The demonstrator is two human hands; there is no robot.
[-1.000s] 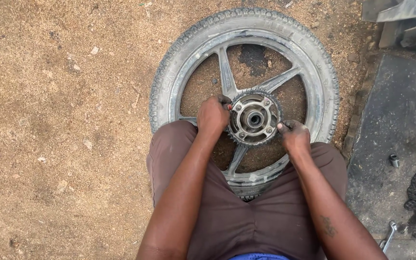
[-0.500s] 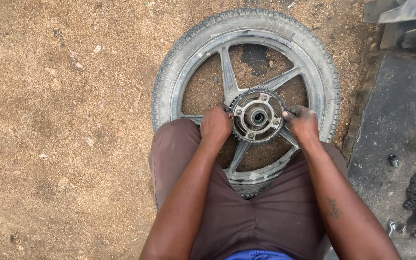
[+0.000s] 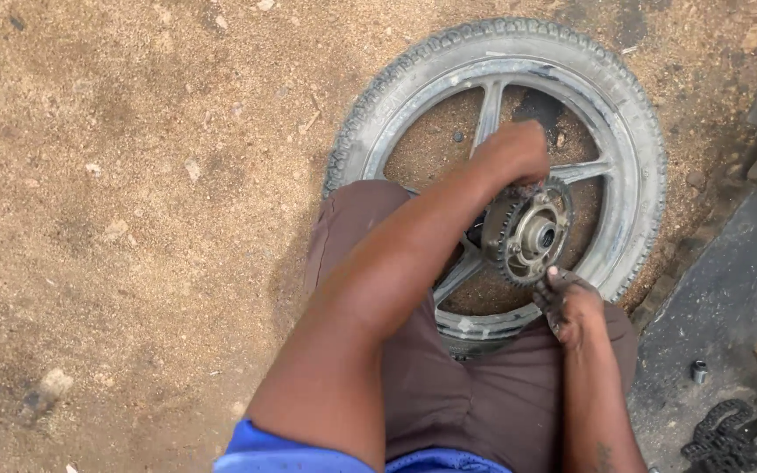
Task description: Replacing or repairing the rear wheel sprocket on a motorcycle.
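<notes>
The ground (image 3: pixel 133 219) on the left was bare sandy dirt with small stones. The wheel (image 3: pixel 633 114) lay flat on it, so it could not roll away. The person sat over it in brown trousers (image 3: pixel 449 394), knees by the near rim, which kept the middle of the wheel close.

The left hand (image 3: pixel 512 153) was curled over the top edge of the toothed ring (image 3: pixel 532 232), fingers bent down onto it. The right hand (image 3: pixel 571 302) gripped the bottom edge, fingers folded tight. One hand on each side gave a firm hold (the ring sat tilted on the hub).

On the right lay a dark mat (image 3: pixel 729 298) with a chain (image 3: pixel 716 434) and a small metal socket (image 3: pixel 699 371), close enough to reach.
</notes>
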